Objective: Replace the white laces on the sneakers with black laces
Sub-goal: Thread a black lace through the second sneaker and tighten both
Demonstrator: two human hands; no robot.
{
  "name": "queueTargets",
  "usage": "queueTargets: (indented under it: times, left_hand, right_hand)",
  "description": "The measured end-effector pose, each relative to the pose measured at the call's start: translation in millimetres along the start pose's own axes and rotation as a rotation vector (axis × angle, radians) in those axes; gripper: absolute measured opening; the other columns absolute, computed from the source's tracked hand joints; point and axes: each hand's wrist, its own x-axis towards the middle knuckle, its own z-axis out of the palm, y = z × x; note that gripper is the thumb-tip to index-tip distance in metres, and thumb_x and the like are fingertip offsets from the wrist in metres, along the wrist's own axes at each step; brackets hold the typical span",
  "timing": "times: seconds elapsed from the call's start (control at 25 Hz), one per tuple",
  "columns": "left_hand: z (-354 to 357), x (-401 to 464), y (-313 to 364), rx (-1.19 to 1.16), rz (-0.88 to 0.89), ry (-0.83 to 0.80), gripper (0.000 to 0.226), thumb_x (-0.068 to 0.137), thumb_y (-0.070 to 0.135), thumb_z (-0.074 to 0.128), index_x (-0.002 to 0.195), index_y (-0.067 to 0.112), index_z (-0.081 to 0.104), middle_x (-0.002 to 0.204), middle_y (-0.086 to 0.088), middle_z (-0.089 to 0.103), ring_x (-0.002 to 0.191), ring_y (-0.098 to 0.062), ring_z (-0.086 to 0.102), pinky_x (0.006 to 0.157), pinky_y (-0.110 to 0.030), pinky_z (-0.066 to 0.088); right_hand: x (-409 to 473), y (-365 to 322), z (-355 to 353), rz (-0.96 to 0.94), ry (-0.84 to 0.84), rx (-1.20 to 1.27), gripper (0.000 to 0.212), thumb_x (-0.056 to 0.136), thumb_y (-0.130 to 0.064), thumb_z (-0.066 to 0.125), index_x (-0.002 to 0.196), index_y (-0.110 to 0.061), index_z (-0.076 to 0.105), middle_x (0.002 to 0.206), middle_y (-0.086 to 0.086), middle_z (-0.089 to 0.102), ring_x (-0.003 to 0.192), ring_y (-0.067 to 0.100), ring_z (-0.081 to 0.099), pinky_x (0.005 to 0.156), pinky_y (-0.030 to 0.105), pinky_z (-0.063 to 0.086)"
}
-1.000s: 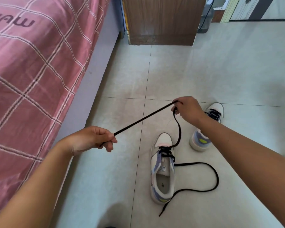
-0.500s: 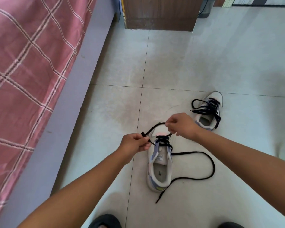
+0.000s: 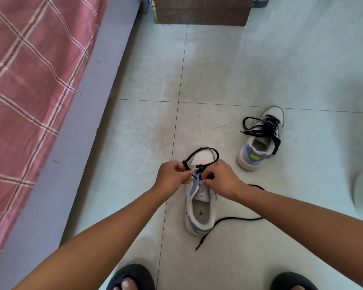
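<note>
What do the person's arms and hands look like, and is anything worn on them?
Both forearms are bare, with no sleeves in view. The left hand and the right hand wear no gloves; no ring, watch or bracelet shows. Nothing marks the arms.

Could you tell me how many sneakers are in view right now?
2. The near sneaker lies on the floor under both hands; the far sneaker, already black-laced, sits beyond it to the right. None seems hidden.
</note>
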Motion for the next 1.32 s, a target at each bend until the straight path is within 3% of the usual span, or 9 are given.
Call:
queueTargets:
  times: [0.32, 0.52, 0.6, 0.76, 0.88, 1.04, 1.32]
  left_hand:
    - [-4.3, 4.7, -1.4, 0.165, 0.07, -0.03, 0.006, 0.081, 0.001, 0.068, 0.086, 0.001, 0.063, 0.074, -0.012, 0.068, 0.071, -0.026, 0.069, 0.076, -0.037, 0.058]
    - [-0.6, 1.7, -3.0, 0.491, 0.221, -0.014, 0.01, 0.083, 0.006, 0.064, 0.078, 0.013, 0.058, 0.072, 0.003, 0.058, 0.07, -0.014, 0.058, 0.066, -0.019, 0.048]
    - [-1.7, 2.0, -2.7, 0.496, 0.242, -0.008, 0.01, 0.083, 0.007, 0.064, 0.079, 0.014, 0.058, 0.07, 0.006, 0.057, 0.069, -0.011, 0.057, 0.061, -0.012, 0.044]
    - [-3.3, -0.2, -4.5, 0.401, 0.261, -0.027, 0.008, 0.083, 0.01, 0.067, 0.078, 0.013, 0.061, 0.074, -0.001, 0.064, 0.073, -0.017, 0.064, 0.069, -0.025, 0.052]
    - [-1.5, 0.7, -4.5, 0.443, 0.266, -0.029, 0.007, 0.083, 0.009, 0.066, 0.079, 0.012, 0.061, 0.072, 0.001, 0.062, 0.07, -0.013, 0.06, 0.066, -0.021, 0.049]
    - [-3.1, 2.8, -6.0, 0.388, 0.268, -0.026, 0.005, 0.081, 0.007, 0.067, 0.081, 0.01, 0.063, 0.077, -0.004, 0.066, 0.076, -0.019, 0.065, 0.073, -0.03, 0.055]
    - [-2.8, -0.5, -2.9, 0.433, 0.307, -0.022, 0.003, 0.083, 0.006, 0.066, 0.082, 0.008, 0.064, 0.078, -0.002, 0.064, 0.072, -0.012, 0.06, 0.062, -0.01, 0.045]
  right_hand:
    - [-1.1, -2.0, 10.1, 0.055, 0.03, 0.058, 0.014, 0.083, -0.019, 0.066, 0.096, -0.019, 0.07, 0.1, 0.003, 0.037, 0.109, 0.027, 0.039, 0.087, 0.024, 0.035]
    - [-1.8, -4.6, 11.4, 0.094, 0.034, 0.112, 0.016, 0.083, -0.02, 0.067, 0.099, -0.019, 0.07, 0.101, 0.001, 0.032, 0.111, 0.028, 0.038, 0.092, 0.023, 0.034]
    - [-1.6, -5.1, 11.9, 0.096, 0.036, 0.113, 0.016, 0.083, -0.02, 0.067, 0.099, -0.019, 0.07, 0.101, 0.002, 0.032, 0.112, 0.028, 0.038, 0.091, 0.022, 0.034]
    - [-3.3, -5.2, 12.8, 0.093, 0.041, 0.132, 0.018, 0.084, -0.019, 0.067, 0.101, -0.019, 0.07, 0.101, 0.002, 0.031, 0.111, 0.027, 0.037, 0.089, 0.019, 0.032]
    - [-4.2, -5.6, 13.5, 0.088, 0.05, 0.149, 0.018, 0.084, -0.019, 0.068, 0.102, -0.017, 0.07, 0.101, 0.003, 0.031, 0.109, 0.026, 0.038, 0.084, 0.018, 0.031]
    - [-5.4, -6.4, 12.5, 0.1, 0.052, 0.18, 0.019, 0.083, -0.019, 0.069, 0.102, -0.017, 0.07, 0.102, 0.004, 0.031, 0.106, 0.024, 0.039, 0.081, 0.016, 0.03]
    - [-5.8, -8.0, 12.8, 0.087, 0.05, 0.158, 0.021, 0.084, -0.02, 0.068, 0.104, -0.017, 0.07, 0.101, 0.004, 0.03, 0.104, 0.023, 0.038, 0.079, 0.016, 0.028]
